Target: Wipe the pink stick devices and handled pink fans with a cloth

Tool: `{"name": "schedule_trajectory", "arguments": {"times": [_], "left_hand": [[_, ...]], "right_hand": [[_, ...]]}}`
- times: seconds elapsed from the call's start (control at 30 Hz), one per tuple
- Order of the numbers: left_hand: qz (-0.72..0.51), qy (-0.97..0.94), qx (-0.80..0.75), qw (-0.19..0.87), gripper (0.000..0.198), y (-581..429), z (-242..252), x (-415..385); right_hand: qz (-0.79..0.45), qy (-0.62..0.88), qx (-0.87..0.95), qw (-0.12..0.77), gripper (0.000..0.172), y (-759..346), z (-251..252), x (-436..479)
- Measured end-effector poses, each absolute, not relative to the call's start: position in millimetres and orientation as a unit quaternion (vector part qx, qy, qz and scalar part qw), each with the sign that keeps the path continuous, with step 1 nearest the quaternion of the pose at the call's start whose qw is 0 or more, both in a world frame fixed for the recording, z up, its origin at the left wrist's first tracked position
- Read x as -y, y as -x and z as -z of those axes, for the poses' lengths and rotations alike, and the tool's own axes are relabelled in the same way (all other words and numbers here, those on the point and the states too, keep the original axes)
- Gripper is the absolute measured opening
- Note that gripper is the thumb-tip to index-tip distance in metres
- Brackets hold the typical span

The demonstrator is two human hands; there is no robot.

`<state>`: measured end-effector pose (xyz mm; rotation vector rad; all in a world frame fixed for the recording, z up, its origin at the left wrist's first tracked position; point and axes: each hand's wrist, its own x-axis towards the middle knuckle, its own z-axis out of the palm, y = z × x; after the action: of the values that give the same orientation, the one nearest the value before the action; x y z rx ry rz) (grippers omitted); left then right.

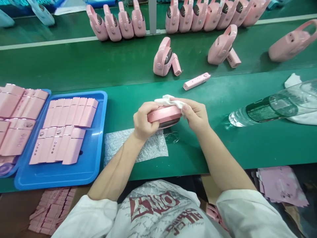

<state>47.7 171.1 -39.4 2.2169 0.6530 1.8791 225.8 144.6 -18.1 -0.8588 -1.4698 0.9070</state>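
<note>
Above the bench, my left hand point(146, 120) grips a glossy pink handled speaker point(164, 114), its dark face turned down. A crumpled white cloth point(168, 100) is pinched in my right hand point(196, 114) and lies against the speaker's upper side. Under my left forearm is a clear bubble-wrap bag point(155, 147), flat on the bench. Just beyond my hands lies a pink stick-shaped microphone point(196, 81). Behind it stands another pink speaker point(162, 59), with a second pink stick point(176, 64) leaning beside it.
At left, a blue tray point(95, 165) holds several pink sticks in two rows. A clear plastic bottle point(267, 105) lies at right by a white cloth point(305, 117). Several pink speakers point(172, 16) line the back ledge. Pink printed sheets point(282, 186) sit below the bench edge.
</note>
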Motion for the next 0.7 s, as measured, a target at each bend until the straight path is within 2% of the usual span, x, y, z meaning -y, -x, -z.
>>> {"name": "schedule_trajectory", "arguments": {"times": [0.3,0.5,0.7], "left_hand": [[-0.632,-0.751,-0.191,-0.011,0.031,-45,21,-165],[-0.638,-0.742,-0.206,-0.018,0.03,-47,19,-160],[-0.631,-0.75,-0.2,-0.013,0.019,-46,19,-158]], "right_hand": [[-0.39,0.334,0.599,0.615,0.028,-225,10,-136],[-0.354,0.341,0.642,0.589,0.03,-228,9,-133],[-0.262,0.349,0.723,0.536,0.032,-226,1,-131]]}}
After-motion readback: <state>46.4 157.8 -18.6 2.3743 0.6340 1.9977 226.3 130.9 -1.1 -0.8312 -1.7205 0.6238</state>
